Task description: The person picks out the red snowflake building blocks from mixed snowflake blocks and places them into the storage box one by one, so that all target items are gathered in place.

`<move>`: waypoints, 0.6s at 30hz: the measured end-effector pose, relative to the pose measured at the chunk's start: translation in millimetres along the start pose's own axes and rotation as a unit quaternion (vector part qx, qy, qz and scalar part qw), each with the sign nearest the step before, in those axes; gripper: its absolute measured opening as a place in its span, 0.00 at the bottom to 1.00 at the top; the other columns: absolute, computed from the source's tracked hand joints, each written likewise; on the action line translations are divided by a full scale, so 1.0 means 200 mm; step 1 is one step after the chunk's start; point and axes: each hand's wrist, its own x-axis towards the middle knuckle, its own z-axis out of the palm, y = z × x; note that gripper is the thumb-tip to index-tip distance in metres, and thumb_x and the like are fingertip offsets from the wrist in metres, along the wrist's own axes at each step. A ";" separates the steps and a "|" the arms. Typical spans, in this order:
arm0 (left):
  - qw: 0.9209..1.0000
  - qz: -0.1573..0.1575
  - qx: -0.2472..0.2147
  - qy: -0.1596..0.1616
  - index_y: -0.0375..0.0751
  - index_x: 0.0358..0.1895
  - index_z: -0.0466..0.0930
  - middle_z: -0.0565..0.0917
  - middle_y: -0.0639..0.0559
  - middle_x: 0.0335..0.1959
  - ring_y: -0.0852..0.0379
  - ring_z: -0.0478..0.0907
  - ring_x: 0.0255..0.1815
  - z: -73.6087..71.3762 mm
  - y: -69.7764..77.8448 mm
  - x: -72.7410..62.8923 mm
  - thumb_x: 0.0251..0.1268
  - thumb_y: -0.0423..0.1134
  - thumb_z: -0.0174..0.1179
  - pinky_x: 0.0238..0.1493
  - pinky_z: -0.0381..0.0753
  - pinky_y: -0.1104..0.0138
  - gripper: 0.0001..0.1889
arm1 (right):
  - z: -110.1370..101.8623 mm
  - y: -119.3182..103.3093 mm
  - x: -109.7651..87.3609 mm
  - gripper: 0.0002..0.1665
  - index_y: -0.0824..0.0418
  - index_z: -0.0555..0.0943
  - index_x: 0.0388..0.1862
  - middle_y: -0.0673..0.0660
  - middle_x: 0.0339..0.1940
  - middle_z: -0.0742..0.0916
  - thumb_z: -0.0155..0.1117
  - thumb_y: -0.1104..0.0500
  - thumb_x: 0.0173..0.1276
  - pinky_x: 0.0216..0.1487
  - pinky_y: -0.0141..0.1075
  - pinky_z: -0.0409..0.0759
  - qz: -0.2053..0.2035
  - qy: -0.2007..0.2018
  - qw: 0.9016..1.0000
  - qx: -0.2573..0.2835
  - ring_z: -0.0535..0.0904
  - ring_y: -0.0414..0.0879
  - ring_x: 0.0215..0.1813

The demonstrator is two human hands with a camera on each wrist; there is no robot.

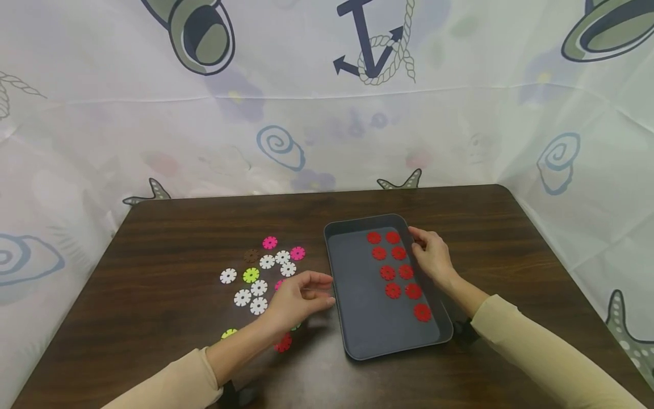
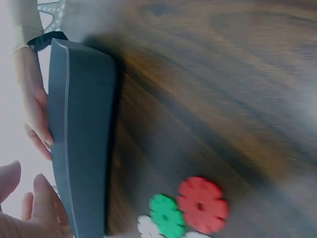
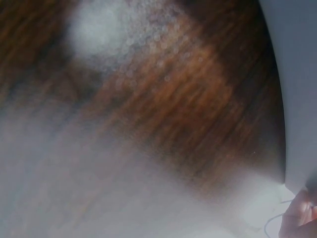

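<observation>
A dark grey baking tray (image 1: 373,324) lies on the table with several red notched plastic discs (image 1: 387,272) in two columns towards its right side. My right hand (image 1: 431,255) holds the tray's right rim, fingers and thumb at its edge. At the opposite side, my left hand (image 1: 301,298) has its fingertips right at the left rim, thumb and fingers apart. The left wrist view shows these loose fingers (image 2: 43,201) beside the tray wall (image 2: 89,134). In the right wrist view only part of the right hand (image 3: 297,215) shows, at the tray's edge.
Left of the tray, loose notched discs lie scattered: white (image 1: 228,276), pink (image 1: 269,242), yellow-green (image 1: 251,275) and brown (image 1: 251,255). A red disc (image 2: 203,204) and a green disc (image 2: 167,216) lie near the left forearm. A patterned curtain (image 1: 327,142) hangs behind the wooden table (image 1: 168,255).
</observation>
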 end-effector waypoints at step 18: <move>0.996 -0.031 0.064 0.059 0.27 0.50 0.75 0.82 0.37 0.43 0.54 0.82 0.37 -0.20 -0.24 -0.21 0.50 0.30 0.69 0.35 0.81 0.72 0.22 | 0.00 0.01 0.00 0.24 0.72 0.71 0.61 0.69 0.52 0.78 0.50 0.72 0.65 0.49 0.45 0.74 0.000 -0.005 1.000 0.011 0.75 0.58 0.50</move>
